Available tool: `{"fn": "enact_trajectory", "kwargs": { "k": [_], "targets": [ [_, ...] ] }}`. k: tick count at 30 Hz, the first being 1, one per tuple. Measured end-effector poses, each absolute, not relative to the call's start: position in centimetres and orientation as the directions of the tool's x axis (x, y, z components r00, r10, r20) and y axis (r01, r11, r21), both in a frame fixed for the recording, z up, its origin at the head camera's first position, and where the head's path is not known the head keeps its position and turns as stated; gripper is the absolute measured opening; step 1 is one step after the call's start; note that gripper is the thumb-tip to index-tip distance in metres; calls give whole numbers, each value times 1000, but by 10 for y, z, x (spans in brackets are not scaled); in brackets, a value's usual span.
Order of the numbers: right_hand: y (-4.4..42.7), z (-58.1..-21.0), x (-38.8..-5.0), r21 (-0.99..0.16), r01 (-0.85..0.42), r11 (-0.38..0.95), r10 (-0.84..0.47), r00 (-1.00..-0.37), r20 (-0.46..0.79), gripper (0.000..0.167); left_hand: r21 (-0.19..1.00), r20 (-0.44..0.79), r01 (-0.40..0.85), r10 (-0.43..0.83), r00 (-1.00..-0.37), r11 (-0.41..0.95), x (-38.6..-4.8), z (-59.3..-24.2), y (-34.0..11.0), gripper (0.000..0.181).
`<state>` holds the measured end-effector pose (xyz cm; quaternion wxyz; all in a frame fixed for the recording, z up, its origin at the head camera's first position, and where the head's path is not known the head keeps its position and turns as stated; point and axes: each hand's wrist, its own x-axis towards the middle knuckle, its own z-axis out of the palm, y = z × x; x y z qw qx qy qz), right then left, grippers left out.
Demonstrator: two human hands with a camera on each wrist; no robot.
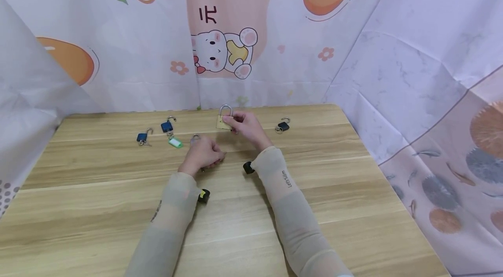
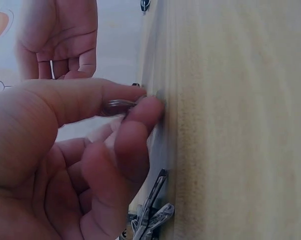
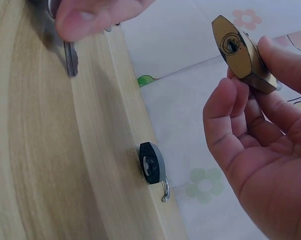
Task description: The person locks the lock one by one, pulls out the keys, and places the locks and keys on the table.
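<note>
My right hand [image 1: 246,127] holds a brass padlock [image 1: 224,122] up off the table, thumb on its face. Its shackle stands upward and looks closed; in the right wrist view the keyhole in its underside shows. Lower and to the left, my left hand [image 1: 203,153] pinches a key [image 3: 71,60] between thumb and fingers, a metal ring [image 2: 118,106] beside it. The key is apart from the padlock. Behind the left hand, another padlock [image 1: 195,137] is mostly hidden. Several keys [image 2: 153,215] lie on the table near that hand.
To the left lie two blue padlocks [image 1: 142,137] with open shackles, one with a green key tag [image 1: 174,142]. A black padlock [image 1: 283,126] with an open shackle and a ring lies to the right. A printed curtain [image 1: 157,72] hangs behind the wooden table [image 1: 98,207].
</note>
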<state>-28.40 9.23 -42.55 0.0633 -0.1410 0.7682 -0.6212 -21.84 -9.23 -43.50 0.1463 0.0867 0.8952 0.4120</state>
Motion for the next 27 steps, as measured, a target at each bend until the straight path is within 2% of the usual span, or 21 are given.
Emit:
{"fn": "enact_trajectory", "kwargs": {
  "k": [7,14,19,27],
  "targets": [
    [92,-425,-285,-973,-123,196,-304,-951,59,25,779,-213,1,266,-940,627,-217,-433,-90,15],
    [90,-428,-284,-963,-149,224,-331,-941,68,34,793,-231,-30,256,-939,608,-215,-435,-91,14],
    [91,-430,-282,-962,-144,231,-334,-941,60,29,781,-243,-32,255,-936,624,-213,-437,-89,18],
    [93,-430,-285,-956,-138,259,-333,-942,45,31,755,-243,-9,268,-932,656,-215,-433,-88,17]
  ]
}}
